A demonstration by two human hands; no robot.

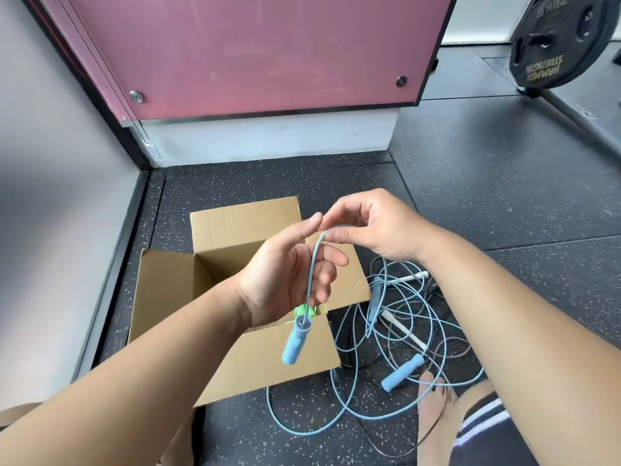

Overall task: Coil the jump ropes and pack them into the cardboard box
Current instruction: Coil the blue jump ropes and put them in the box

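Observation:
An open cardboard box (161, 297) stands on the floor, flaps spread. Above it my left hand (285, 277) is raised palm up, and a light blue jump rope cord (314, 260) runs down past its fingers to a blue foam handle (295, 341) hanging over the front flap. My right hand (373, 227) pinches the top of that cord loop, close to my left fingertips. The rest of the blue rope (369, 375) lies tangled on the floor to the right with its second blue handle (401, 373). Something green (304, 311) shows inside the box.
A white-handled rope (403, 327) and dark cords lie mixed into the tangle. A pink panel (255, 52) and grey wall close off the back and left. A weight plate (561, 42) stands at the far right. My foot (433, 415) rests by the ropes.

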